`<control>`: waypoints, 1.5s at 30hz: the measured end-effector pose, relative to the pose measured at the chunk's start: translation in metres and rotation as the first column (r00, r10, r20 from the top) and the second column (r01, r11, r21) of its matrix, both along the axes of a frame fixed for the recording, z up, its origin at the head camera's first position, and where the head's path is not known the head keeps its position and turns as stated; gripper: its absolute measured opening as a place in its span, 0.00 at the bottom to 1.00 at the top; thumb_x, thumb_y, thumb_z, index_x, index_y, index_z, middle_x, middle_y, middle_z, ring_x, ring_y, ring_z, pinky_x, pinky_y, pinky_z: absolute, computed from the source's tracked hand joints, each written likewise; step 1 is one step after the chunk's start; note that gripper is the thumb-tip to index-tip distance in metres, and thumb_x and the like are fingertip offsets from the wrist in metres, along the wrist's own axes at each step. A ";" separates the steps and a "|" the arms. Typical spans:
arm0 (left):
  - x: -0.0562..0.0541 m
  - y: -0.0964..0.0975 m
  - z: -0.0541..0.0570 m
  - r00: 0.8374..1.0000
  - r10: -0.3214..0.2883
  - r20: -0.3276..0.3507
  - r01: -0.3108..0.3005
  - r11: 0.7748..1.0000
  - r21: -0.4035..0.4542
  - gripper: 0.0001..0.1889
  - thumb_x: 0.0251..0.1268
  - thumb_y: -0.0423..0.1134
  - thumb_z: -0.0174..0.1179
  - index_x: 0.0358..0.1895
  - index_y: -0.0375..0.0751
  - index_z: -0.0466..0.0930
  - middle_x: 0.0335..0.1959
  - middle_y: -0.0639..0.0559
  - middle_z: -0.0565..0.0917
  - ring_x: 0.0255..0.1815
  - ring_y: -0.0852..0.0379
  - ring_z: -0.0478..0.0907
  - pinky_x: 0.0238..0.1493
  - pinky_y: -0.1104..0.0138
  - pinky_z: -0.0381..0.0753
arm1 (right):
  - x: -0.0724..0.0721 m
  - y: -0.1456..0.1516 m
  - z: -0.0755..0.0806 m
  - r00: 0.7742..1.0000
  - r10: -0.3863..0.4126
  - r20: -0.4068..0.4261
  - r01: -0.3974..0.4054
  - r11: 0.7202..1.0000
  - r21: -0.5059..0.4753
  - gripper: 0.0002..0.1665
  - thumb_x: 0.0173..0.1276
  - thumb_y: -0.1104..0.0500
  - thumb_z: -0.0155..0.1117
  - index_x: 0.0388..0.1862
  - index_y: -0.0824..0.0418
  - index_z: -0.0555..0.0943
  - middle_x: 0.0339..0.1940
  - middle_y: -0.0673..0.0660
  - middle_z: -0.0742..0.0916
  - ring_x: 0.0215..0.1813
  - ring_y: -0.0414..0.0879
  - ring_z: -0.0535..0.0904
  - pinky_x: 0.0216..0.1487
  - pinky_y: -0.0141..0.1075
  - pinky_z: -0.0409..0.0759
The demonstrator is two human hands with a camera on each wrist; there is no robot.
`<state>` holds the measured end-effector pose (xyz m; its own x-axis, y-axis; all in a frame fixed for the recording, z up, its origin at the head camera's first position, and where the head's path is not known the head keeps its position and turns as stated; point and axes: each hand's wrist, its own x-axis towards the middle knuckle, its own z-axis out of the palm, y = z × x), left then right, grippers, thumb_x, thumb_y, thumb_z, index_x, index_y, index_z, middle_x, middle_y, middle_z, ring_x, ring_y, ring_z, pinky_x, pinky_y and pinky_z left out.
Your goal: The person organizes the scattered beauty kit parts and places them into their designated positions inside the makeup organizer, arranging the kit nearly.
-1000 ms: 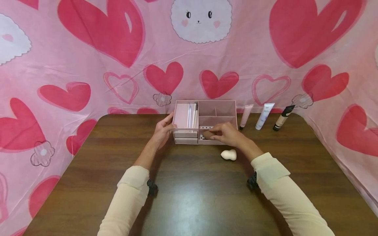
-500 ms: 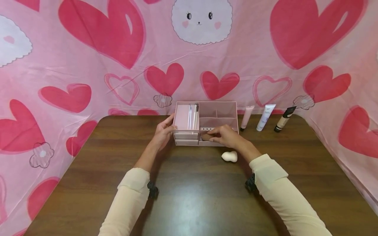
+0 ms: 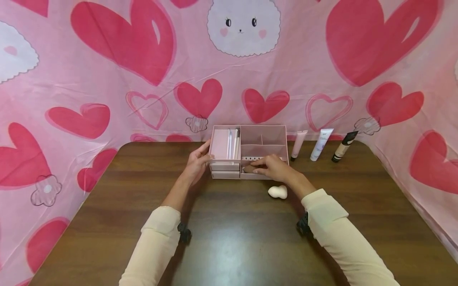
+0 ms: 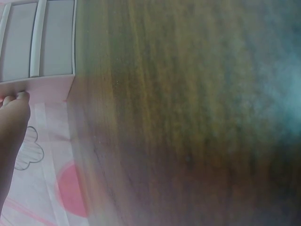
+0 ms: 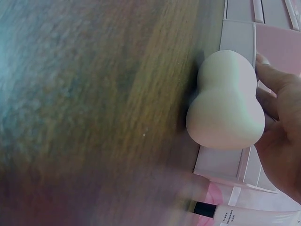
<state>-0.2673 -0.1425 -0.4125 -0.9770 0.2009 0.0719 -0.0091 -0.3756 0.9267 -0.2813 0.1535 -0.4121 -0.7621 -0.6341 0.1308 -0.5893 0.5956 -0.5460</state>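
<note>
A pink desk organizer [image 3: 262, 131] stands at the back of the table. My left hand [image 3: 196, 163] rests against its left side, fingers along the outside wall and thumb at the front corner. My right hand [image 3: 277, 169] reaches into the low front right compartment and pinches a small brown item [image 3: 249, 169], whose kind is hard to tell and which the fingers partly hide. In front of the compartment a cream makeup sponge [image 3: 278, 192] lies on the table. The sponge [image 5: 225, 103] covers part of the hand in the right wrist view.
Slim pens or brushes [image 3: 234, 143] stand in the organizer's left section, above two drawers [image 3: 225, 171]. To its right stand a pink tube [image 3: 298, 145], a white tube [image 3: 321, 145] and a beige bottle with black cap [image 3: 344, 147]. A heart-printed cloth [image 3: 143, 47] hangs behind.
My right hand has lowered the brown item slightly within the front compartment. My left hand stays at the organizer's side. The whole scene sits slightly lower in the head view.
</note>
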 end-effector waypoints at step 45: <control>-0.002 -0.001 -0.002 1.000 -0.012 -0.016 0.012 1.000 -0.021 0.38 0.65 0.18 0.41 0.80 0.28 0.45 0.84 0.37 0.48 0.73 0.50 0.58 0.56 0.80 0.75 | 0.018 0.036 0.013 0.992 -0.095 -0.080 0.084 0.988 -0.129 0.14 0.66 0.64 0.71 0.51 0.64 0.89 0.43 0.61 0.93 0.38 0.46 0.86 0.44 0.44 0.88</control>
<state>-0.2689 -0.1433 -0.4140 -0.9732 0.2144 0.0838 0.0019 -0.3565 0.9343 -0.2630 0.1891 -0.3986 -0.7975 -0.5386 0.2719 -0.5846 0.5783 -0.5690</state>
